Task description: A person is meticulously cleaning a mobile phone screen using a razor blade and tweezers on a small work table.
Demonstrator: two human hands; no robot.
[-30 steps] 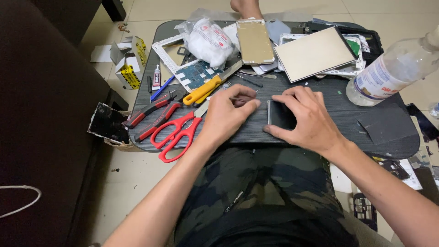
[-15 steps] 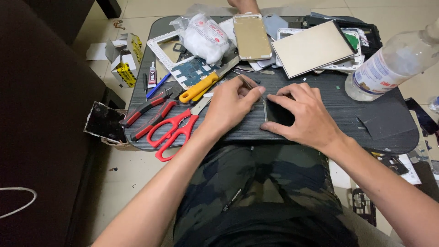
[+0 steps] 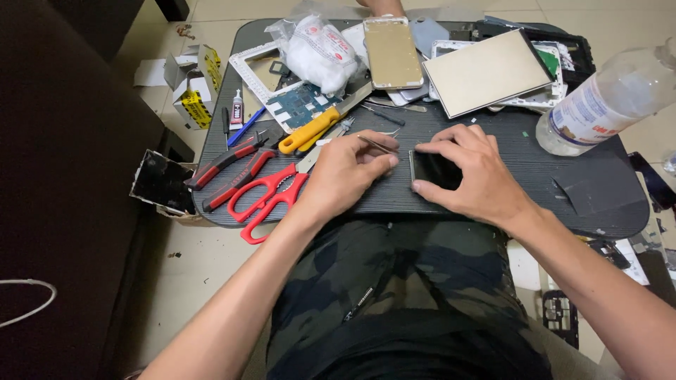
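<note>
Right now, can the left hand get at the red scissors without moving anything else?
Probably yes: the red scissors lie just beside the left hand, handles toward it and uncovered, though that hand holds tweezers.
</note>
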